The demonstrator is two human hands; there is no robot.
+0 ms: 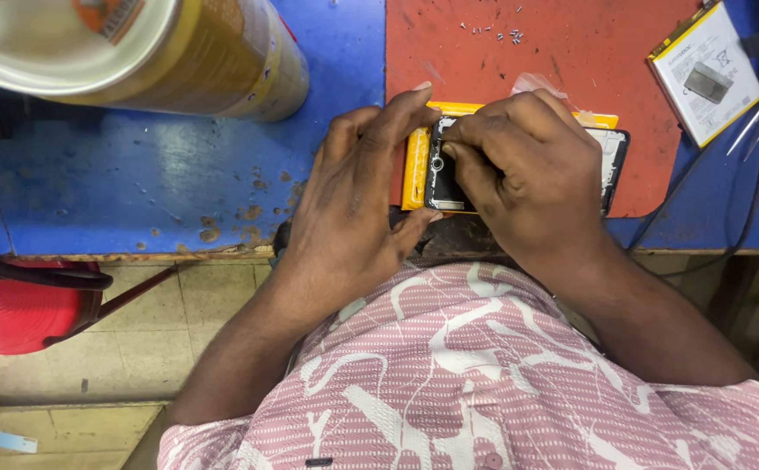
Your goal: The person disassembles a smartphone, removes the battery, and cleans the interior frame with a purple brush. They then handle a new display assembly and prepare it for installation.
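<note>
Your left hand (353,200) clamps the yellow-cased opened phone (449,178) on the red mat (571,52); your right hand (527,174) pinches closed at its camera end

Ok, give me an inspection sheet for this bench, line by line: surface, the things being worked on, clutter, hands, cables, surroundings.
Surface: blue bench, worn and chipped, with a red mat on it.
Job's things: opened phone with a yellow edge, lying on the mat at the bench's near edge.
Clutter: small screws on the mat; flat battery pack far right; large metal can far left.
Hands: left hand steadies the phone's left end; right hand presses fingertips into its interior; both bare.
Cables: black cable along the right edge.
Surroundings: red stool, tiled floor.
</note>
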